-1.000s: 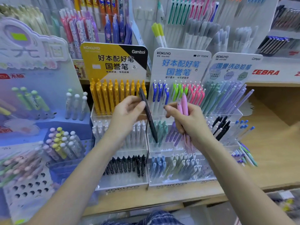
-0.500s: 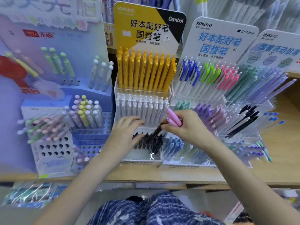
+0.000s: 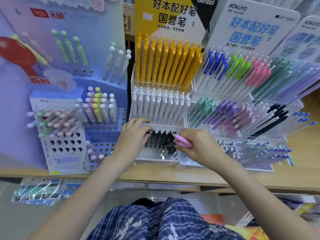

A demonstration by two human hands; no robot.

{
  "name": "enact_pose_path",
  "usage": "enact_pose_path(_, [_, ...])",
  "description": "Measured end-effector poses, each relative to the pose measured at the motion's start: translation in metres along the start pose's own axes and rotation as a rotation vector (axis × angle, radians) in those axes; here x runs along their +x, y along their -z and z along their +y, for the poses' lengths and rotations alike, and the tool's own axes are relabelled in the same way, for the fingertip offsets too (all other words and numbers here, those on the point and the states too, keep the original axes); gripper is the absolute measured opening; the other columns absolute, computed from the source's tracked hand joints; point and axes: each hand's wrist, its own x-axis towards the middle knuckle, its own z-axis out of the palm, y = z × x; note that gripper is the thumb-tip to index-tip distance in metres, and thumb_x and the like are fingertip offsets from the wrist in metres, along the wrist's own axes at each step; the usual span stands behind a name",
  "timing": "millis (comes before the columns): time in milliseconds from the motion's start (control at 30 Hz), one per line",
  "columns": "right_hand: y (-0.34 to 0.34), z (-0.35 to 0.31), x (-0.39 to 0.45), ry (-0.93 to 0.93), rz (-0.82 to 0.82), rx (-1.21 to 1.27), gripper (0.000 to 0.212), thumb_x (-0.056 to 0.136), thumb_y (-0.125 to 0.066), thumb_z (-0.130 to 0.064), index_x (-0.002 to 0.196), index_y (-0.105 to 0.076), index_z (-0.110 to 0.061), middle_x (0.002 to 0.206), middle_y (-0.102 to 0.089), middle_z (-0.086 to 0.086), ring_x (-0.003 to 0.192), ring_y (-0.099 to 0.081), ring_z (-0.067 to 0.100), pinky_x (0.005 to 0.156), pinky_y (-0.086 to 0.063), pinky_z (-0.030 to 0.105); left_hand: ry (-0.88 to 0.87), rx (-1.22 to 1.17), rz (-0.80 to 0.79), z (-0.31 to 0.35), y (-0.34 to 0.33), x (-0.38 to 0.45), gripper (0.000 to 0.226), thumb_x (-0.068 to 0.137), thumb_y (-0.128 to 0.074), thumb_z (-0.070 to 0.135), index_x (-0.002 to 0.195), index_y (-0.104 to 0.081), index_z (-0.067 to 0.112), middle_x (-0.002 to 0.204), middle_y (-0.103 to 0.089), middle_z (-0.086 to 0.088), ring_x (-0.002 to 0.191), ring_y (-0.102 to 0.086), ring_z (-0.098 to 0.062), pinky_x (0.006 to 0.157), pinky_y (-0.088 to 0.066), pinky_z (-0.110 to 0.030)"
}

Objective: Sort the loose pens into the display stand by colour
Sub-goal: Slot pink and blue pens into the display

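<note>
Right hand [image 3: 199,146] pinches two pink plastic pens [image 3: 184,142] between curled fingers and thumb, pen tips pointing toward the left hand, long axis near horizontal and slightly tilted. Just past those tips, touching or nearly so, sits the row of black click pens [image 3: 160,139] standing in the clear acrylic front compartment [image 3: 155,161] of the Kokuyo stand. One black pen [image 3: 168,145] lies crosswise under the pink tips, not upright like its neighbours; cannot tell whether the right fingertips also touch it.

Left hand [image 3: 134,135] rests on the far end of the black row from the right grip, fingers mostly straight and spread over the pen tops, holding nothing that shows.

Key relation: the pink pens are in the wrong bay. The pale pink-clipped pens [image 3: 245,116] stand up and away from the right grip, on the side opposite the left hand, in the middle tier of the neighbouring stand. Right hand is nearer. Pens likely need swinging from flat to upright before going in.
</note>
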Motion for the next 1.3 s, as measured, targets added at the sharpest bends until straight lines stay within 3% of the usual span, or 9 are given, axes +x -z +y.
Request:
enact_pose_path(167, [0.003, -0.001, -0.011, 0.069, 0.011, -0.039, 0.018, 0.082, -0.058, -0.024, 0.066, -0.048, -0.024, 0.060, -0.035, -0.018, 0.054, -0.042, 0.012, 0.046, -0.038, 0.029, -0.005, -0.001, 0.005, -0.001, 0.001, -0.001, 0.020, 0.084, -0.064, 0.011, 0.104, -0.069, 0.011, 0.122, -0.057, -0.004, 0.117, -0.045, -0.028, 0.101, -0.031, -0.045])
enact_pose_path(300, [0.004, -0.001, -0.010, 0.041, -0.025, -0.097, 0.021, 0.086, -0.062, -0.023, 0.068, -0.057, -0.012, 0.064, -0.048, -0.007, 0.057, -0.046, 0.017, 0.048, -0.037, 0.027, -0.003, -0.012, 0.000, 0.000, 0.002, -0.001, 0.022, 0.086, -0.063, 0.012, 0.107, -0.067, 0.012, 0.124, -0.055, -0.003, 0.119, -0.042, -0.025, 0.103, -0.028, -0.043])
enact_pose_path(533, [0.008, -0.008, -0.006, 0.004, -0.120, -0.145, 0.022, 0.088, -0.060, -0.024, 0.073, -0.057, -0.009, 0.070, -0.052, -0.001, 0.062, -0.043, 0.016, 0.053, -0.034, 0.029, 0.007, -0.017, -0.008, 0.000, 0.003, -0.002, 0.024, 0.086, -0.062, 0.013, 0.109, -0.066, 0.013, 0.127, -0.053, -0.001, 0.122, -0.040, -0.023, 0.105, -0.025, -0.041])
enact_pose_path(733, [0.011, -0.006, -0.010, -0.040, -0.175, -0.141, 0.048, 0.086, -0.063, -0.023, 0.056, -0.027, -0.030, 0.055, -0.034, -0.012, 0.051, -0.033, 0.003, 0.051, -0.029, 0.028, -0.002, -0.014, -0.011, 0.002, 0.002, -0.002, 0.024, 0.085, -0.063, 0.011, 0.109, -0.066, 0.012, 0.127, -0.053, -0.003, 0.122, -0.041, -0.025, 0.104, -0.026, -0.041])
enact_pose_path(833, [0.009, -0.006, -0.005, -0.077, -0.185, -0.136, 0.030, 0.089, -0.061, -0.025, 0.062, -0.047, -0.022, 0.062, -0.047, -0.009, 0.055, -0.041, 0.005, 0.053, -0.035, 0.025, -0.003, -0.010, -0.002, 0.001, 0.001, -0.002, 0.023, 0.084, -0.064, 0.010, 0.107, -0.067, 0.011, 0.125, -0.055, -0.004, 0.120, -0.042, -0.026, 0.103, -0.028, -0.044])
enact_pose_path(933, [-0.002, -0.004, 0.011, -0.119, -0.140, -0.209, 0.026, 0.092, -0.054, -0.029, 0.083, -0.062, -0.006, 0.080, -0.061, 0.004, 0.071, -0.056, 0.020, 0.065, -0.046, 0.032, -0.006, 0.003, -0.011, 0.003, 0.001, -0.001, 0.023, 0.083, -0.065, 0.009, 0.106, -0.068, 0.011, 0.123, -0.056, -0.005, 0.118, -0.044, -0.027, 0.103, -0.031, -0.046])
enact_pose_path(1100, [-0.029, -0.004, 0.023, -0.193, -0.072, -0.290, 0.032, 0.096, -0.048, -0.035, 0.091, -0.063, -0.007, 0.089, -0.056, 0.002, 0.081, -0.058, 0.022, 0.063, -0.041, 0.028, -0.007, 0.040, -0.025, 0.002, 0.001, -0.001, 0.025, 0.084, -0.065, 0.013, 0.109, -0.066, 0.012, 0.126, -0.053, -0.004, 0.120, -0.042, -0.026, 0.104, -0.030, -0.045])
enact_pose_path(1200, [-0.027, -0.002, 0.019, -0.238, -0.012, -0.092, 0.020, 0.091, -0.058, -0.029, 0.086, -0.060, -0.010, 0.077, -0.049, -0.004, 0.069, -0.051, 0.013, 0.063, -0.042, 0.025, 0.018, 0.027, 0.000, 0.006, 0.000, -0.001, 0.024, 0.085, -0.064, 0.017, 0.109, -0.065, 0.012, 0.124, -0.053, -0.005, 0.120, -0.042, -0.026, 0.103, -0.027, -0.043])
enact_pose_path(1300, [-0.013, 0.008, 0.012, -0.247, 0.191, 0.049, 0.013, 0.088, -0.062, -0.017, 0.080, -0.062, -0.007, 0.071, -0.051, -0.002, 0.060, -0.045, 0.010, 0.061, -0.045, 0.028, -0.032, -0.004, 0.104, 0.011, -0.006, -0.004, 0.023, 0.078, -0.071, 0.015, 0.101, -0.067, 0.012, 0.108, -0.058, -0.007, 0.108, -0.049, -0.025, 0.095, -0.030, -0.038])
